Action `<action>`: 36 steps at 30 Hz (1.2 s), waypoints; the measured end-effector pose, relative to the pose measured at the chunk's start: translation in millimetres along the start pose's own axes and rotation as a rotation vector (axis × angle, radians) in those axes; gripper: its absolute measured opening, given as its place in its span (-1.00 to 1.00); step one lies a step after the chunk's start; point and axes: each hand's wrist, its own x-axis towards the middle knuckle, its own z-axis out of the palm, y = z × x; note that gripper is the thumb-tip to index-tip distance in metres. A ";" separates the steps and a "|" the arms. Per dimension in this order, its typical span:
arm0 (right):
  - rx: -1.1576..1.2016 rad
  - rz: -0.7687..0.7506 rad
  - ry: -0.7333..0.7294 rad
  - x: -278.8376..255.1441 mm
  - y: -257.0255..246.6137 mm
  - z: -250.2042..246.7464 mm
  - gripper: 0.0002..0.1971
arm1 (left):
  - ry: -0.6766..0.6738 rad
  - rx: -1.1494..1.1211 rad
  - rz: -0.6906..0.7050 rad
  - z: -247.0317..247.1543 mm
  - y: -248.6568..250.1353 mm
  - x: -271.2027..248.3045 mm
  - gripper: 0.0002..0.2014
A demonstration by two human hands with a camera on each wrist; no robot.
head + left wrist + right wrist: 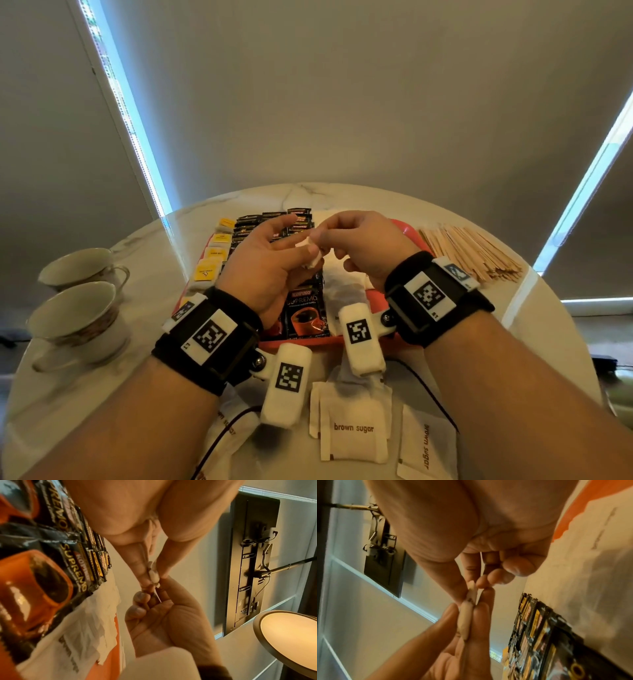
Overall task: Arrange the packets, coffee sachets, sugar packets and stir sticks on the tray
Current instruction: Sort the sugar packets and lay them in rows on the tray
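Both hands raised together over the orange tray [412, 236], w/ small white sugar packets [310, 251] held between them. Left hand [270, 263] pinches the packets btwn thumb and straight fingers; in the right wrist view a puffy packet [465, 620] sits edge-on btwn the left thumb and fingers. Right hand [363, 246] pinches the upper end of the same packets w/ thumb and forefinger, other fingers curled in; the left wrist view shows that pinch [154, 574] plus a thin white edge running down into the right palm. How many packets in the bunch: can't tell. On the tray: rows of black Kopiko Supremo coffee sachets [305, 315] down the middle, yellow-label packets [209, 269] in a column at the left edge, white brown-sugar packets [342, 281] on the right part, under the hands. Wooden stir sticks [476, 250] lie in a heap on the marble table [154, 274], just right of the tray, not on it. More brown sugar packets [354, 428] lie on the table at the near edge, off the tray. Two teacups [75, 322] stand on the table to the left, well apart from the tray. Black wrist straps w/ marker tags on both wrists.
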 end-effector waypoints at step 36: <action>0.265 -0.032 0.023 -8.7 11.9 -15.5 -0.85 | 0.104 0.520 0.235 -6.4 1.6 -0.6 -0.63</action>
